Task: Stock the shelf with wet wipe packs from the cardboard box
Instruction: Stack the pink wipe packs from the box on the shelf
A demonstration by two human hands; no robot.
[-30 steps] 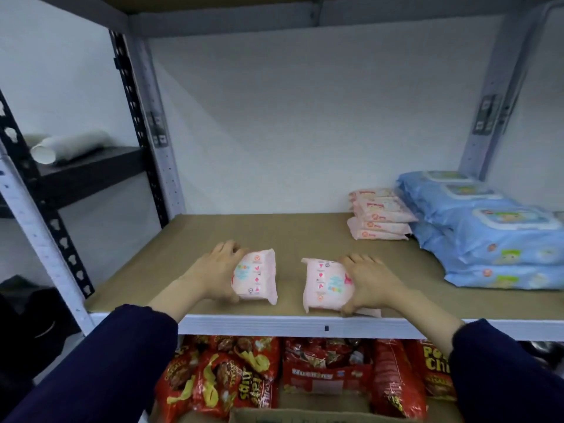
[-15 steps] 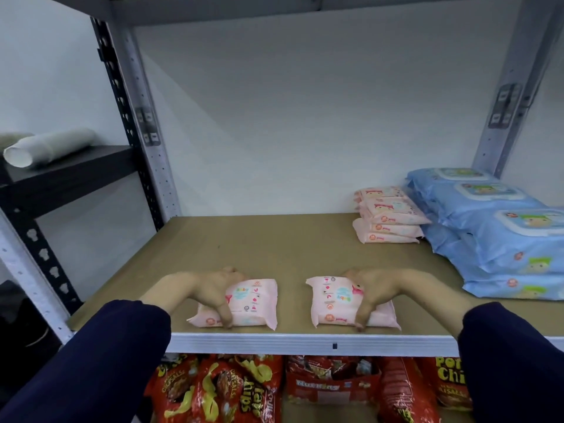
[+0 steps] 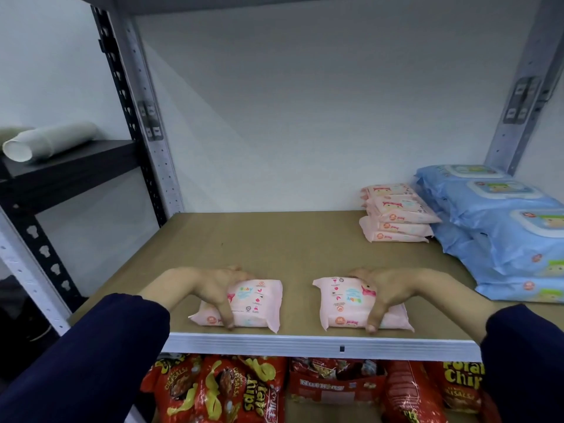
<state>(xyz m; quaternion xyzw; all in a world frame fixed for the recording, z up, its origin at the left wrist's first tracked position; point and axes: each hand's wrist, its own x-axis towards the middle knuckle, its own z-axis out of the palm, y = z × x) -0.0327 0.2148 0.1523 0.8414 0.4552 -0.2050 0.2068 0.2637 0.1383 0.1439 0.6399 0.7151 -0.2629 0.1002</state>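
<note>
Near the front edge of the shelf point(image 3: 274, 248), the left hand point(image 3: 210, 285) grips one flat-lying pink wet wipe pack point(image 3: 256, 303), while the right hand point(image 3: 387, 288) grips a second pack point(image 3: 338, 303) lying apart from the first.

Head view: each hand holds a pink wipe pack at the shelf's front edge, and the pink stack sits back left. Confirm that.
One error: the head view shows the pink stack at the back right of the shelf, beside the blue packs. The left hand and right hand do each hold a pink pack at the front edge.
</note>
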